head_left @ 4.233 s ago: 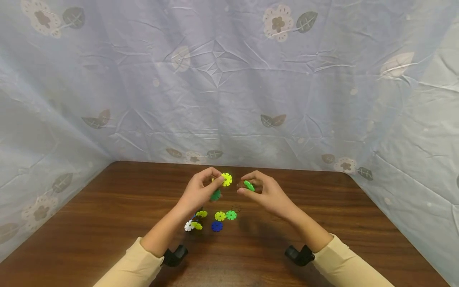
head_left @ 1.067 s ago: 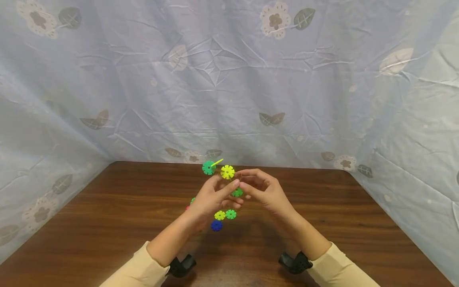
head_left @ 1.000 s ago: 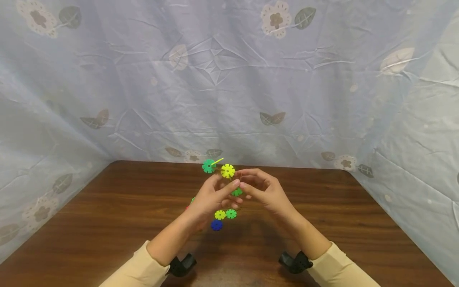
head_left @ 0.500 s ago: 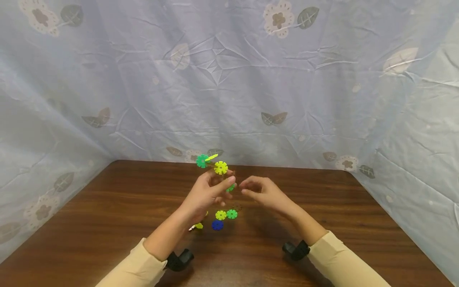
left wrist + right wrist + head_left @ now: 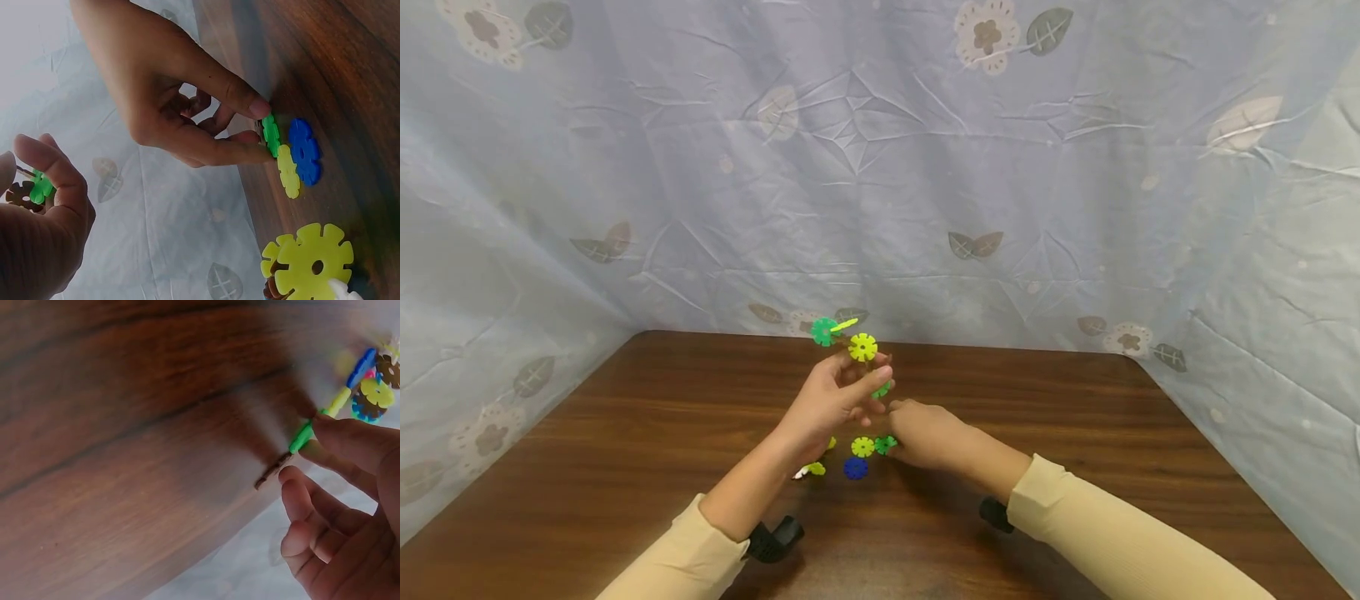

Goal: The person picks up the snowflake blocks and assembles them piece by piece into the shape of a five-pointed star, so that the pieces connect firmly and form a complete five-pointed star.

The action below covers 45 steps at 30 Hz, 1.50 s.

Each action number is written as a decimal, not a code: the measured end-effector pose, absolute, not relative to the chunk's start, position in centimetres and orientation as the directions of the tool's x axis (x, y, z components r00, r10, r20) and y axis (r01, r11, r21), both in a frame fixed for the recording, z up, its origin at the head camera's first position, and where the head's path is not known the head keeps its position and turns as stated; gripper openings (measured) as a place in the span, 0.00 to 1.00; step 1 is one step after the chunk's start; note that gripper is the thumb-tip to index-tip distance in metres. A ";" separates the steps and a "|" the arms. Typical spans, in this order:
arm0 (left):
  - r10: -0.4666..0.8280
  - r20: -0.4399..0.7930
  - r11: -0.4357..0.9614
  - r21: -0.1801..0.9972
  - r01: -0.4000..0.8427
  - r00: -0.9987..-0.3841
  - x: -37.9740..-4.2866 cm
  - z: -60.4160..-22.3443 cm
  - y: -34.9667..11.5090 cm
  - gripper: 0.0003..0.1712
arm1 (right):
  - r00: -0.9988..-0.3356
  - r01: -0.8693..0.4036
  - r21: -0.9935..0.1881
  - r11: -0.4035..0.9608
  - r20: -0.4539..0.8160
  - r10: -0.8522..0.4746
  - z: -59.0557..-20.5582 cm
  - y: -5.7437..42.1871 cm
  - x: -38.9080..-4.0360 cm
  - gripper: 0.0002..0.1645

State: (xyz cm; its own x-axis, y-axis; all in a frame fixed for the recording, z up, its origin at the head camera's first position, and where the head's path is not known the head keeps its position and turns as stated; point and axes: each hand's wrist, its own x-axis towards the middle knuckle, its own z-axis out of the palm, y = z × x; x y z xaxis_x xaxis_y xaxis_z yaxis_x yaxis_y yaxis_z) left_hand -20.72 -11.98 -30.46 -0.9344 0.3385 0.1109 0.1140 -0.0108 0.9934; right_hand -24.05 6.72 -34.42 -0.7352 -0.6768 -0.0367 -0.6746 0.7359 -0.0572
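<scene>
Above the table my left hand (image 5: 831,404) holds a chain of joined plastic snowflake discs. A teal-green disc (image 5: 823,332), an edge-on yellow disc (image 5: 844,325) and a face-on yellow disc (image 5: 862,347) stand out over the fingers. Between thumb and fingers shows a bright green disc (image 5: 41,187), with a brown disc (image 5: 24,195) beside it. Down at the tabletop, my right hand (image 5: 928,433) pinches a loose green disc (image 5: 301,439) by its edges between thumb and index finger. Its other fingers are bent and hold nothing.
A flat yellow disc (image 5: 862,447) and a blue disc (image 5: 855,468) lie beside the green one. A brown disc (image 5: 273,472) lies on its other side. Under my left forearm is a cluster with a yellow disc (image 5: 315,259) and a white disc (image 5: 801,472). A patterned curtain (image 5: 880,208) hangs behind the table.
The hands first came together at the chain, where a green disc now sits in the left fingers. My right hand then came away and went down to the loose green disc.
</scene>
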 end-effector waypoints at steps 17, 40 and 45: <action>0.375 0.151 0.019 0.985 0.170 -0.915 -20.9 -30.7 -12.0 0.26 | -0.731 -0.644 -0.470 0.604 0.146 -0.666 -33.1 9.2 -25.0 0.07; 0.382 0.170 0.016 0.982 0.191 -0.908 -20.6 -31.0 -11.2 0.26 | -0.780 -0.605 -0.791 0.090 0.565 -0.270 -30.8 11.9 -22.6 0.11; 0.377 0.161 0.017 0.983 0.180 -0.912 -20.7 -30.9 -11.1 0.26 | -0.750 -0.646 -0.758 0.095 0.606 -0.266 -31.0 11.8 -22.5 0.10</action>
